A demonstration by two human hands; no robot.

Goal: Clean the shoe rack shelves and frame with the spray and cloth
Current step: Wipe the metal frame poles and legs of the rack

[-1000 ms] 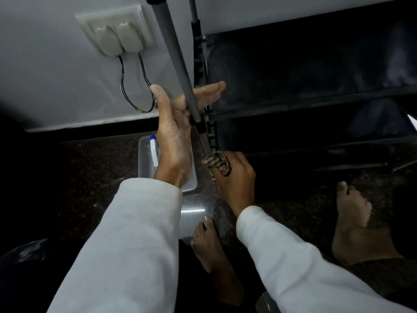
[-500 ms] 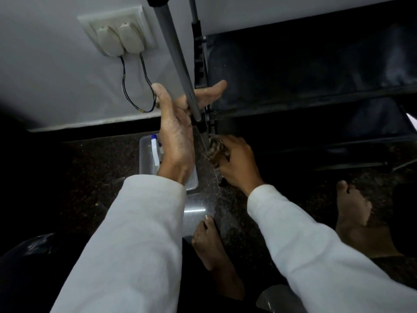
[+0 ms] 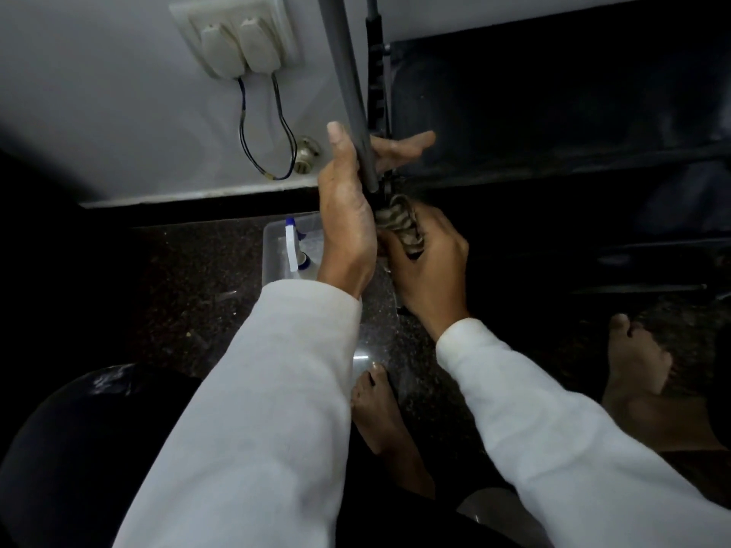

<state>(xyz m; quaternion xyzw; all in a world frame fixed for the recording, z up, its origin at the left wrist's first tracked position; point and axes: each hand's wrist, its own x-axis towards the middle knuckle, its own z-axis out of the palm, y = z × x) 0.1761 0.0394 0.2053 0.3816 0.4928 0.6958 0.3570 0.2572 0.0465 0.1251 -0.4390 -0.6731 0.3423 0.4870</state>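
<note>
The shoe rack's grey front pole [image 3: 348, 85] runs down the middle of the head view, with dark fabric shelves [image 3: 553, 124] to its right. My left hand [image 3: 348, 215] holds the pole near its lower joint, thumb up on the left side and fingers reaching round behind it. Just below, my right hand [image 3: 429, 263] grips a bunched striped cloth [image 3: 399, 223] pressed against the pole's lower section. A spray bottle [image 3: 292, 247] with a white and blue nozzle lies in a clear tub [image 3: 273, 247] on the floor, left of my hands.
A wall socket with two white plugs [image 3: 237, 45] and looping black cables sits upper left. The floor is dark speckled stone [image 3: 190, 278]. My bare feet [image 3: 379, 413] are below the hands. A dark rounded object [image 3: 79, 429] fills the lower left.
My right hand has slid the cloth up the pole from near the floor to just under my left hand. My left hand kept its hold on the pole.
</note>
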